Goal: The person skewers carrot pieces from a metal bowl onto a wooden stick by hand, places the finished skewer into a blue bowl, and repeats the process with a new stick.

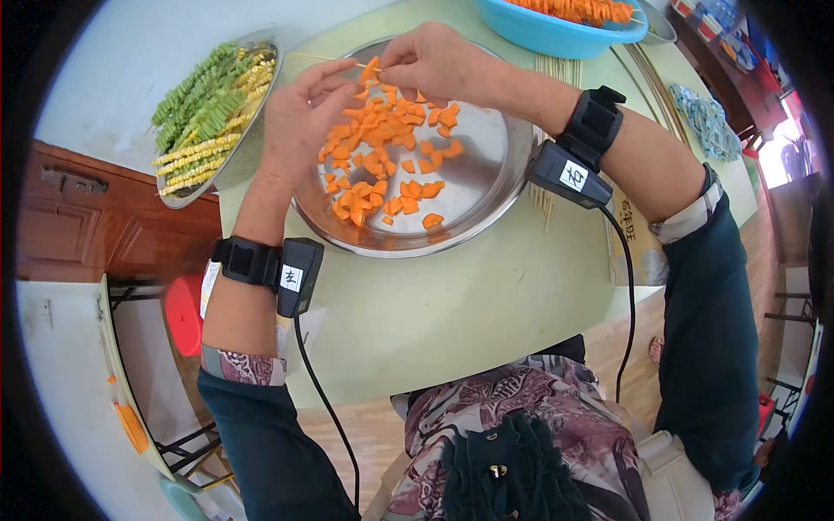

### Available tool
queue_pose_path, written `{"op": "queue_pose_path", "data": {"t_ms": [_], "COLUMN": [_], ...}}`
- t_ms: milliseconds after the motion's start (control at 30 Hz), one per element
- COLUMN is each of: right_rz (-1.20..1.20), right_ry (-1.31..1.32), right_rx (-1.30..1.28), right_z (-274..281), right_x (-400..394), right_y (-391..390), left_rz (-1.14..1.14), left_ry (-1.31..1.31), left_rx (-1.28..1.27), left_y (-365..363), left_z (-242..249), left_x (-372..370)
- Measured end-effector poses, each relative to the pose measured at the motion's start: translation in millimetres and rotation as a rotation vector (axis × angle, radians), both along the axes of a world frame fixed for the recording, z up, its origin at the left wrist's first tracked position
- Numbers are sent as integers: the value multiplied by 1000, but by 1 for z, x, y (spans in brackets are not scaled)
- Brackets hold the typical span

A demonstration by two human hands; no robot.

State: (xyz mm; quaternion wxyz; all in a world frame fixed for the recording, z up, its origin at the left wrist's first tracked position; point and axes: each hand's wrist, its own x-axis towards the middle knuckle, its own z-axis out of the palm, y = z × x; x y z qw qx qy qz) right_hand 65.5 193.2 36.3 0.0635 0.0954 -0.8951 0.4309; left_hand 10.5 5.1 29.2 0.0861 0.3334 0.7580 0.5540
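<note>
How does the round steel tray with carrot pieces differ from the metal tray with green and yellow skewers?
The round steel tray holds loose orange carrot pieces; the metal tray at the left holds green and yellow skewers, already threaded. The first sits under both hands; the second lies beside them, untouched. Both are shiny metal.

— What sort of place is this?

— A food-preparation spot, likely a small eatery or home kitchen. A pale green table (452, 304) carries a round steel tray (486, 187) of cut carrot pieces (382, 148).

— What else points to that?

— Left of the tray sits a metal bowl (248, 152) of skewered green and yellow vegetables (204, 113). Beyond the tray stands a blue basin (547, 33) of orange skewers, and bare bamboo sticks (556, 74) lie just right of the tray.
</note>
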Motion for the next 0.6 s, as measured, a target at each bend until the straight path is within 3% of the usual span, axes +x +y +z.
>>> {"op": "queue_pose_path", "data": {"t_ms": [200,267,467,600], "right_rz": [-80,-84,-98,-94], "right_ry": [-3,36,63,96], "right_rx": [21,47,80,129], "right_z": [-2,-3,-3,-3], "right_x": [-5,-7,-3,-3], "right_y": [6,8,6,6], "left_rz": [-28,-279,-299,-238], "left_ry": [188,657,563,452], "left_rx": [-273,-432,-861,-672], "left_y": [-2,-3,-6,-25], "left_z": [-14,-17,-3,-17], "left_x": [-7,-3,0,-21]}}
